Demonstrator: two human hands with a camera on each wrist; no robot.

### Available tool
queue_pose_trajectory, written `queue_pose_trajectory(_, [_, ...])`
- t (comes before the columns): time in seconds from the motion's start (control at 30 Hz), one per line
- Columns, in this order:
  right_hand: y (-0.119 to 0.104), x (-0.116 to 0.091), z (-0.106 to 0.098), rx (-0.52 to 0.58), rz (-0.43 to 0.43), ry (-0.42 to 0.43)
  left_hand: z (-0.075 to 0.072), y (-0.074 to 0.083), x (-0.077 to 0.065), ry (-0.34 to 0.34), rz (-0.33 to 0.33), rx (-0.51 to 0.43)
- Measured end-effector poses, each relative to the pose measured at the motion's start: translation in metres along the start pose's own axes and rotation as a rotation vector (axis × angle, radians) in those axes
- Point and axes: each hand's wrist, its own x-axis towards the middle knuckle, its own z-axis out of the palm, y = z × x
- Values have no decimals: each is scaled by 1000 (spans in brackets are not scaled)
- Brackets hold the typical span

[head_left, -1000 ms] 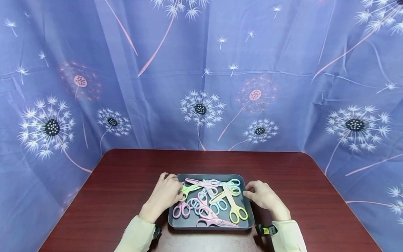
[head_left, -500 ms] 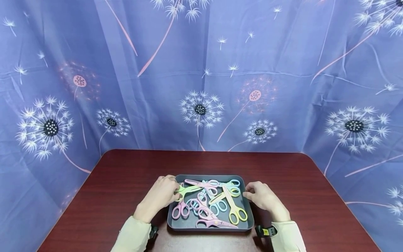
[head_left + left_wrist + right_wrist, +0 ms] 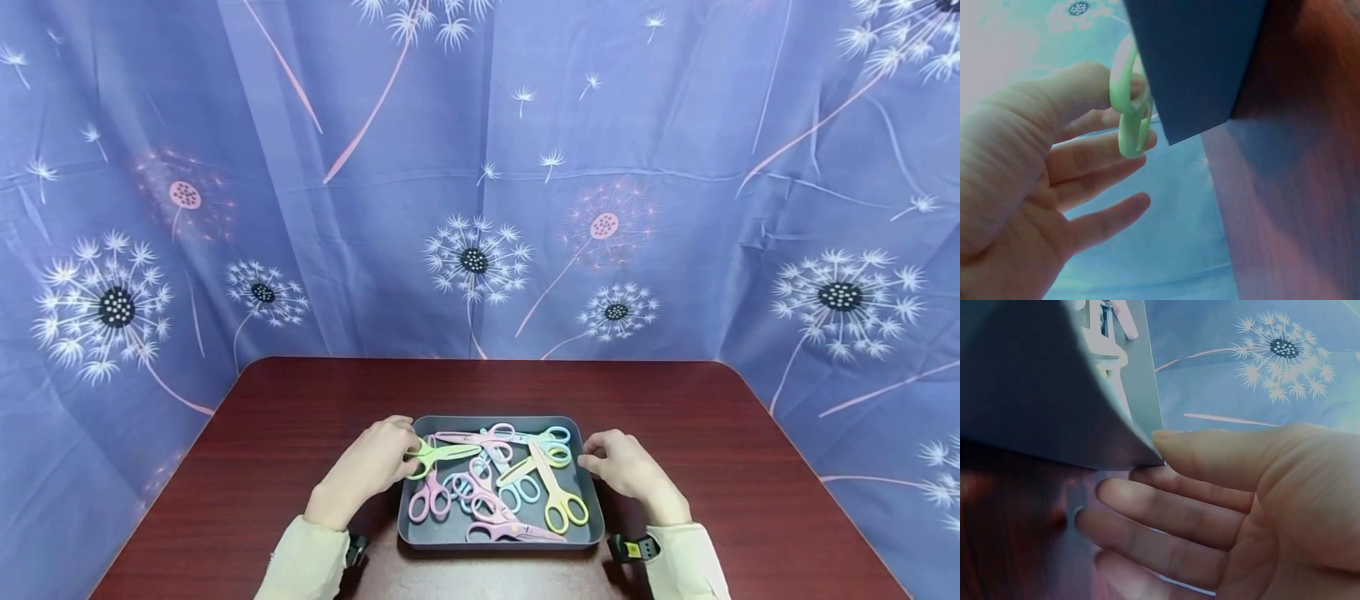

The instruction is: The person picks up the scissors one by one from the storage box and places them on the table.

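Note:
My left hand (image 3: 375, 458) is at the left end of a dark grey tray (image 3: 501, 546) and pinches the loops of light-green scissors (image 3: 453, 452) between thumb and fingers. Their blades point right across the tray. In the left wrist view the green loops (image 3: 1122, 84) show against the tray's outer wall (image 3: 1197, 69), with the little finger stretched away from them. My right hand (image 3: 626, 467) is at the tray's right end. In the right wrist view its thumb (image 3: 1210, 453) is right at the rim, and the loosely extended fingers lie outside the wall.
Several more scissors lie overlapping in the tray, among them pink scissors (image 3: 517, 531) at the front and yellow-handled scissors (image 3: 566, 510) at the right. The tray stands on a reddish-brown table (image 3: 300, 408). Behind it hangs a blue dandelion-print curtain (image 3: 390, 300).
My left hand has moved left, drawing the green scissors toward the tray's left rim, so more of their blades shows. My right hand stays in place.

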Motion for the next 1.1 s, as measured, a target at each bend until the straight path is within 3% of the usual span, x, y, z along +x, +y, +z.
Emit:
queue_pose_trajectory(0.37, [0,3,2,51,39,2,-9,-11,-2,53,59,-41])
queue_pose_trajectory(0.63, [-3,4,1,36,46,23,-11,-19,-2,111,3,-80])
queue_pose_trajectory(0.87, [-3,2,0,21,89,18,-10,-27,-6,120,-53,-80])
queue_pose_trajectory(1.1, [-2,1,4,32,49,38,-8,-38,-13,179,-65,-73])
